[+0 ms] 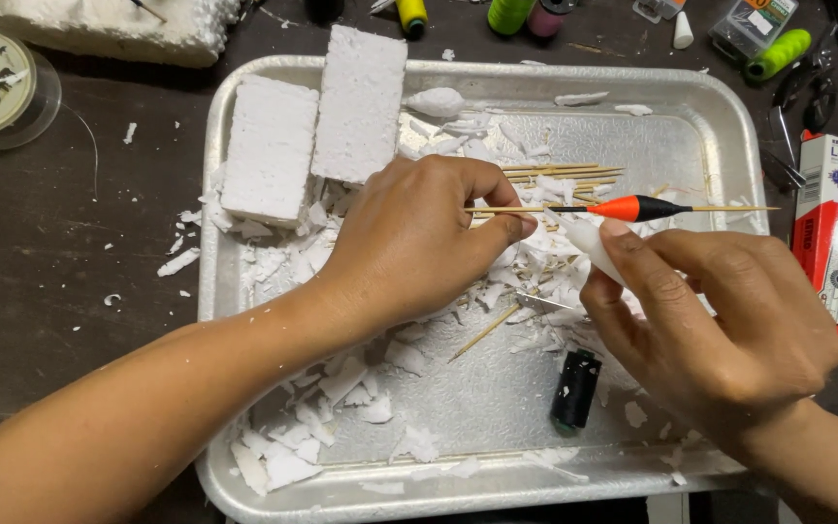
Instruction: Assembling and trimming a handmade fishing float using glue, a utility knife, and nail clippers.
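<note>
float stick [632, 208] pinched by left hand [409, 243]

Foam blocks [312, 131], black spool [575, 388]

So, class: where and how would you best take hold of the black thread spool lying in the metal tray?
Probably pinch the black spool across its middle, coming from above. It lies on its side on a bare patch of the tray, clear of both hands, so its rounded flanks are exposed.

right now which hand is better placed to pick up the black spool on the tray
Right. The right hand is just beside the black spool, though it grips a white tube. The left hand is farther off, pinching the stick of the orange-and-black float.
</note>
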